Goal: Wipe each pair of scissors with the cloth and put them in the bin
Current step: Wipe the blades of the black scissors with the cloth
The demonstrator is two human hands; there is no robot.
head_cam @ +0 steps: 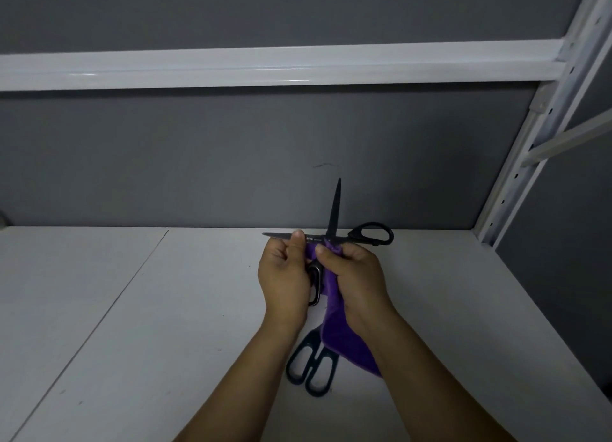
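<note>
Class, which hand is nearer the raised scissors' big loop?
Right. The right hand, gripping the cloth, is below-left of the loop; the left hand is farther left, pinching a blade.

Pretty dim in there. White tabletop [132,325] with a thin seam [109,300] running diagonally across its left part. Behind it, a plain dark grey wall [198,160]; above it, a glossy white horizontal rail [265,67] meets a perforated white upright [526,163] at its back right corner.
</note>
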